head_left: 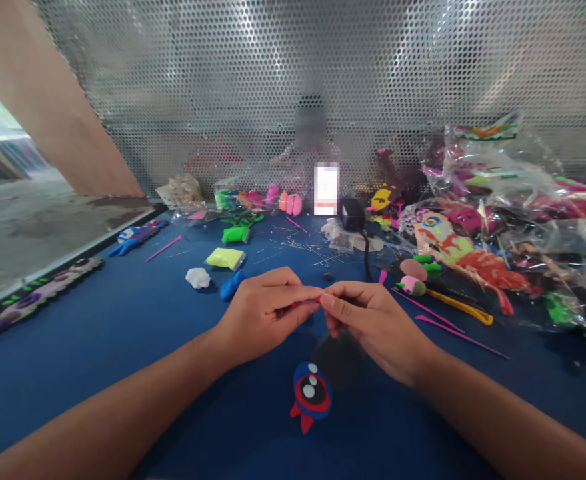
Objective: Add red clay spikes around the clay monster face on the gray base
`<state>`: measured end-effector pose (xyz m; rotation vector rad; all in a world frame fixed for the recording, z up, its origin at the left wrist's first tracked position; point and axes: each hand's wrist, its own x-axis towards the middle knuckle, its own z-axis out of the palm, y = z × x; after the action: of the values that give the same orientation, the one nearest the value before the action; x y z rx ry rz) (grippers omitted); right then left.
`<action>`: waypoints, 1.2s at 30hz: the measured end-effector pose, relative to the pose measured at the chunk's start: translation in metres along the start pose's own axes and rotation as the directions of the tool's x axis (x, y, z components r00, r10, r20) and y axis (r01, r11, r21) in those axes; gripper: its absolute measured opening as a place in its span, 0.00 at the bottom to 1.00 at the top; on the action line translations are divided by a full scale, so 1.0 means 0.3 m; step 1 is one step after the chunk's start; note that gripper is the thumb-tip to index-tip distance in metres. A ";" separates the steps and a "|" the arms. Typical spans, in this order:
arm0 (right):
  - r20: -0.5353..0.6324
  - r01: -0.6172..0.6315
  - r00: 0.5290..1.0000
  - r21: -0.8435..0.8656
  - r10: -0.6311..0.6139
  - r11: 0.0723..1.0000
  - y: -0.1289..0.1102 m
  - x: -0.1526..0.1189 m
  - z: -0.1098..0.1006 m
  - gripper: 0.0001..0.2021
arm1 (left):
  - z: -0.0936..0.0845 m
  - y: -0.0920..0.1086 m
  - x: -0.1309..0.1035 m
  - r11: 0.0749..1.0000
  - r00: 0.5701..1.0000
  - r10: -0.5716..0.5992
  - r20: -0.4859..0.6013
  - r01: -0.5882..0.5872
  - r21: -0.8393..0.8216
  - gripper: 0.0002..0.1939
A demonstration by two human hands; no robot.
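Observation:
Fingertips of my left hand (267, 303) and my right hand (367, 317) meet over the middle of the blue table (213, 420). Between them they pinch a small piece of red modelling clay (319, 299), mostly hidden by the fingers. Below the hands lies a blue and red clay figure (313, 393) with a big dark eye, white dots and two red points at its lower end. Just left of my left hand sits a lump of blue clay (232, 285). Beyond it are a white clay lump (198, 278) and a yellow clay packet (225, 258).
Pink modelling tools (463, 337) and a yellow-handled tool (460, 307) lie right of my right hand. Plastic bags with clay figures (473, 247) pile up at the right. A black adapter (353, 213) and thin wires (317, 253) are farther back, before a perforated metal panel (213, 80).

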<state>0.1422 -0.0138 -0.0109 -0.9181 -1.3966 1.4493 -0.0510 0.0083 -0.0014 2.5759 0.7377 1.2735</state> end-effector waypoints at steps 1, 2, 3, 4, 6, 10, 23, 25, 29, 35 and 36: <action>-0.021 0.006 1.000 -0.006 -0.006 1.000 -0.001 0.000 0.001 0.11 | 0.001 -0.001 -0.001 1.000 1.000 -0.002 0.004 0.002 0.002 0.11; -0.042 0.016 0.999 -0.029 -0.017 0.999 -0.003 0.000 0.003 0.12 | 0.003 -0.001 -0.001 1.000 1.000 0.000 0.006 0.000 0.005 0.12; -0.056 0.027 0.998 -0.066 -0.031 0.997 -0.005 0.000 0.005 0.12 | 0.005 -0.001 -0.002 1.000 1.000 0.004 0.004 -0.004 0.011 0.13; -0.064 0.039 0.997 -0.109 -0.046 0.993 -0.007 0.000 0.008 0.14 | 0.006 -0.001 -0.001 1.000 1.000 0.011 -0.002 -0.011 0.018 0.13; -0.059 0.057 0.996 -0.191 -0.069 0.980 -0.011 0.001 0.014 0.17 | 0.008 0.000 0.000 0.999 1.000 0.019 -0.015 -0.018 0.036 0.11; -0.072 0.066 0.994 -0.260 -0.087 0.963 -0.013 0.004 0.015 0.17 | 0.008 0.003 0.002 1.000 1.000 -0.003 0.004 0.003 0.022 0.09; 0.016 -0.018 1.000 0.017 0.018 1.000 0.006 0.007 -0.001 0.11 | 0.004 -0.005 0.000 0.998 0.999 0.052 -0.010 -0.052 0.033 0.08; 0.006 -0.026 1.000 0.015 0.026 1.000 0.006 0.006 -0.005 0.11 | 0.004 -0.005 0.000 0.997 0.998 0.066 -0.014 -0.066 0.031 0.09; -0.036 0.005 0.999 -0.103 -0.009 0.995 -0.002 0.005 -0.007 0.12 | 0.001 -0.005 -0.001 0.997 0.996 0.075 -0.048 -0.074 0.038 0.09; 0.019 -0.009 1.000 -0.027 0.010 1.000 -0.010 0.003 -0.004 0.10 | -0.003 -0.004 0.000 0.994 0.994 0.104 -0.039 -0.103 0.032 0.09; 0.007 -0.011 1.000 -0.039 0.011 0.999 -0.012 0.003 -0.005 0.10 | -0.002 -0.004 0.001 0.994 0.994 0.103 -0.033 -0.102 0.027 0.09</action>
<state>0.1437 -0.0127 -0.0075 -0.9469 -1.4319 1.4393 -0.0518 0.0094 -0.0013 2.6496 0.6397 1.3497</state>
